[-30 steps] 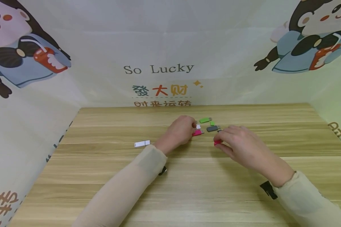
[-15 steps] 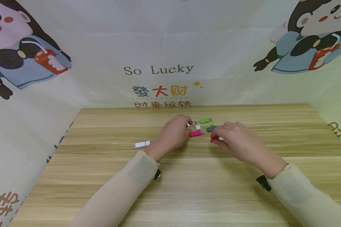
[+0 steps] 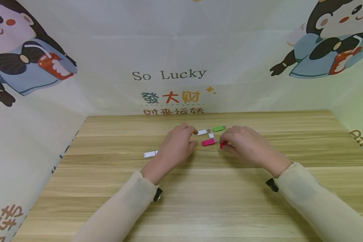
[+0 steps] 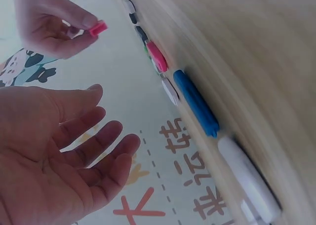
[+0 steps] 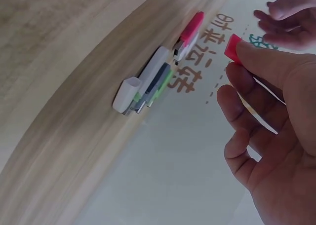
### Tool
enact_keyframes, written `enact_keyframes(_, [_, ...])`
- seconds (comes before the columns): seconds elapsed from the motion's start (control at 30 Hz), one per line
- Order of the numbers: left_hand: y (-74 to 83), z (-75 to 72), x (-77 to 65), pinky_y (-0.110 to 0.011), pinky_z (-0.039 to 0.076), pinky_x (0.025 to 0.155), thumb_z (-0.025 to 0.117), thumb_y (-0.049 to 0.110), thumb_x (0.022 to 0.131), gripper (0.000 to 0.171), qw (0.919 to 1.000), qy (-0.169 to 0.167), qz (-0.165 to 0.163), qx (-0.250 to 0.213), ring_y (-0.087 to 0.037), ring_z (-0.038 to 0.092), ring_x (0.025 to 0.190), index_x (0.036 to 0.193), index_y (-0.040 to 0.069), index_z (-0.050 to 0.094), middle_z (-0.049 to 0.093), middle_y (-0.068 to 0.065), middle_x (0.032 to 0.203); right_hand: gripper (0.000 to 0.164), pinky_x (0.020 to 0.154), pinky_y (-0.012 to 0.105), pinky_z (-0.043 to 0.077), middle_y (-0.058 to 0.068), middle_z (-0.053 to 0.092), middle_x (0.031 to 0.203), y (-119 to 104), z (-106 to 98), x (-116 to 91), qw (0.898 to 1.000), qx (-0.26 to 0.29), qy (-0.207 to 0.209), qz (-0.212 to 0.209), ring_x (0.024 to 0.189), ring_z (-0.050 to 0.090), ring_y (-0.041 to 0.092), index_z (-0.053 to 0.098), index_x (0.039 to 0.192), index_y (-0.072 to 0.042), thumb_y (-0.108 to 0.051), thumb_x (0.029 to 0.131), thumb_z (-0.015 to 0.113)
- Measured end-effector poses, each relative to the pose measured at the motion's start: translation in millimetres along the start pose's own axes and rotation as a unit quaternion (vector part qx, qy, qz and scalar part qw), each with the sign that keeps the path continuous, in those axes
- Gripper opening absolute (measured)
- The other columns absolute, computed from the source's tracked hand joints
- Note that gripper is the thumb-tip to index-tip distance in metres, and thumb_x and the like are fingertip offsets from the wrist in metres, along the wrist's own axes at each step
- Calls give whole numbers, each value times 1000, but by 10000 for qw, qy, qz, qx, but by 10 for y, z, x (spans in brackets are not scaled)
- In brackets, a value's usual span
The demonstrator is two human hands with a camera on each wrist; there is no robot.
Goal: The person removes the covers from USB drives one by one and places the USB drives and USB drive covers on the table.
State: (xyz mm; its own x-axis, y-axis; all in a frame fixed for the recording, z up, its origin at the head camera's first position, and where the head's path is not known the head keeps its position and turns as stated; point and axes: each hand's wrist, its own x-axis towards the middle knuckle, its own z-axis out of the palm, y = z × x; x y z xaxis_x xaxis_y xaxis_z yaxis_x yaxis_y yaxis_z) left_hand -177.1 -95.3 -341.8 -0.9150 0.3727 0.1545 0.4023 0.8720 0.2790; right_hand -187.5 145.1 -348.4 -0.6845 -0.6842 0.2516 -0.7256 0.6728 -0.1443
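Observation:
Between thumb and forefinger my right hand (image 3: 245, 144) pinches a small pink USB stick cap (image 5: 234, 47). Just left of it the uncapped pink USB stick (image 3: 209, 143) lies on the table, its metal plug pointing right. My left hand (image 3: 176, 144) is held over the table with relaxed fingers and nothing in them, as the left wrist view shows. Its fingertips are near the pink stick and a white USB stick (image 3: 203, 132). A white cap (image 3: 211, 135) lies between those two sticks. The grey stick is hidden behind my right hand in the head view.
A green USB stick (image 3: 219, 128) lies at the back. Left of my left hand is a capped white USB stick (image 3: 150, 154), partly covered by the wrist. The left wrist view also shows a blue stick (image 4: 196, 104). A printed cloth backdrop (image 3: 175, 50) rises behind the table.
My left hand has drawn back to the left, uncovering the pink and white USB sticks. My right hand has moved left with the pink cap, closer to the pink stick, covering the grey one.

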Motion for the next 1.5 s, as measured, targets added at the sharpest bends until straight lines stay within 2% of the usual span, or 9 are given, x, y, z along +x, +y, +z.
enact_keyframes(0.2, [-50,-38,-136,-36,49,88,72,20,92,29,9991,326,156,211,-21,59,99,119,11,69,62,-2,108,8,81,34,51,-8,67,89,56,66,92,9995,103,-288,43,81,60,13,73,91,-17,-15,85,78])
enact_keyframes(0.33, [-98,-46,-212,-36,48,87,73,20,91,28,9981,489,254,266,-21,59,97,117,10,69,63,-3,106,6,86,37,51,-8,68,89,83,113,142,9987,147,-476,99,83,62,13,73,91,-17,-15,87,77])
enact_keyframes(0.53, [-171,-61,-323,-38,47,90,72,22,91,28,9974,600,258,305,-23,58,99,117,10,69,62,-2,107,6,77,34,49,-10,64,83,100,156,225,9968,219,-754,151,77,57,13,71,86,-18,-16,88,76])
enact_keyframes(0.9, [-255,-116,-487,-39,47,87,74,21,90,30,9961,740,282,401,-23,58,96,117,9,70,62,-3,105,9,76,34,51,-11,65,83,119,244,308,9931,191,-1107,346,76,58,12,70,83,-21,-18,91,73])
enact_keyframes(1.13, [-291,-121,-535,-44,48,83,75,21,89,30,9952,826,271,449,-25,59,96,117,10,70,63,-3,105,13,75,35,52,-10,65,81,124,251,351,9891,279,-1337,545,74,58,13,70,81,-21,-16,93,70])
enact_keyframes(1.5, [-299,-141,-543,-42,48,82,74,22,90,31,9958,787,189,429,-24,58,98,118,11,69,62,-2,107,15,67,29,49,-7,62,77,130,250,376,9877,360,-1403,586,70,54,13,67,79,-17,-14,94,69])
